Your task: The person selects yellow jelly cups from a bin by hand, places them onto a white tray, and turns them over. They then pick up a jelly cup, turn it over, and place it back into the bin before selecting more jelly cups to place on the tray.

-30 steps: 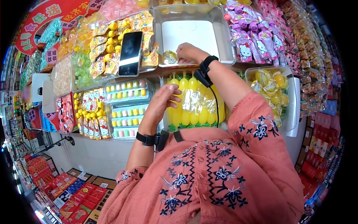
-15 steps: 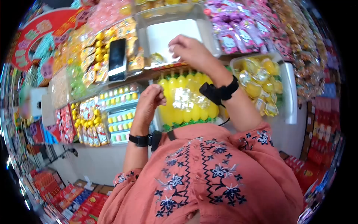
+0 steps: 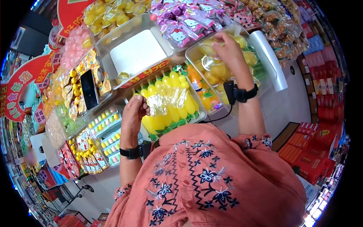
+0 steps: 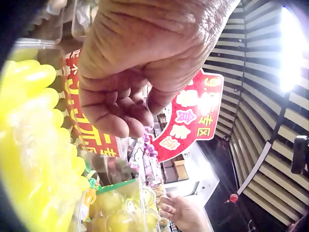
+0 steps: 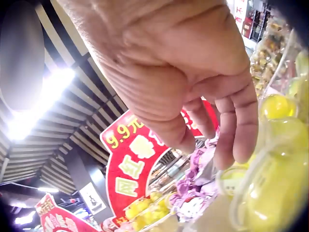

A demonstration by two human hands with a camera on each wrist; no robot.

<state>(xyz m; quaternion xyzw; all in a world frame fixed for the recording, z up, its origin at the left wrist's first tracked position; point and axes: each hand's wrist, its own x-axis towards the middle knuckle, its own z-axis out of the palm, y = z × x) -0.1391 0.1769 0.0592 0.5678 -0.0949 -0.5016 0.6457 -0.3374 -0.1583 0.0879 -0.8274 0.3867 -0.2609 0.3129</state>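
Note:
My right hand (image 3: 230,51) is over a clear bin of yellow round cups (image 3: 217,69) at the right. Its fingers are slightly bent and hold nothing; in the right wrist view the fingertips (image 5: 244,152) come right beside the yellow cups (image 5: 273,183). My left hand (image 3: 135,115) hangs loosely curled and holds nothing, at the left edge of the bagged yellow tubes (image 3: 162,100). In the left wrist view those curled fingers (image 4: 113,125) show no object between them. A single yellow cup (image 3: 123,77) lies in the front corner of a white-bottomed tray (image 3: 138,49).
A phone (image 3: 89,90) lies on yellow pouches left of the tray. Purple packets (image 3: 191,24) fill the bin behind it. Boxes of pastel sweets (image 3: 109,145) sit at front left, and a white roll (image 3: 269,60) stands beside the cup bin.
The right hand has let go of the yellow cup in the white-bottomed tray and moved right, over the bin of cups. The left hand's fingers have curled in more. The head view has turned.

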